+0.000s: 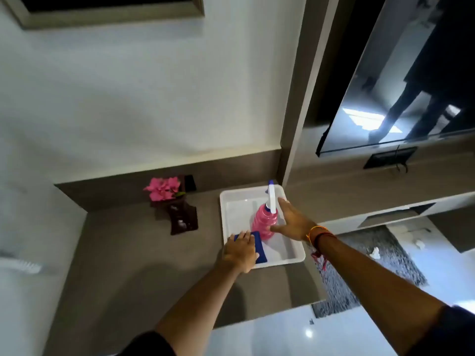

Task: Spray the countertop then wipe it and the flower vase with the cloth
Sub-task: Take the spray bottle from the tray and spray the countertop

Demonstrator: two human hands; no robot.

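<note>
A white tray [298, 255] sits on the grey-brown countertop [133, 255]. A pink spray bottle [263, 223] with a white and blue trigger head stands in the tray. My right hand [293, 222] is spread open just to its right, thumb close to the bottle's base, not clasping it. A folded blue cloth [261, 249] lies at the tray's front left; my left hand [240, 250] rests on it, fingers curled over its top edge. Left of the tray stands a dark brown flower vase [182, 218] holding pink flowers [163, 188].
A grey backsplash ledge and white wall run behind the counter. A wall-mounted dark TV screen [401, 80] hangs at the upper right, over a lower shelf. The counter ends near me at a white surface, with speckled floor at the right.
</note>
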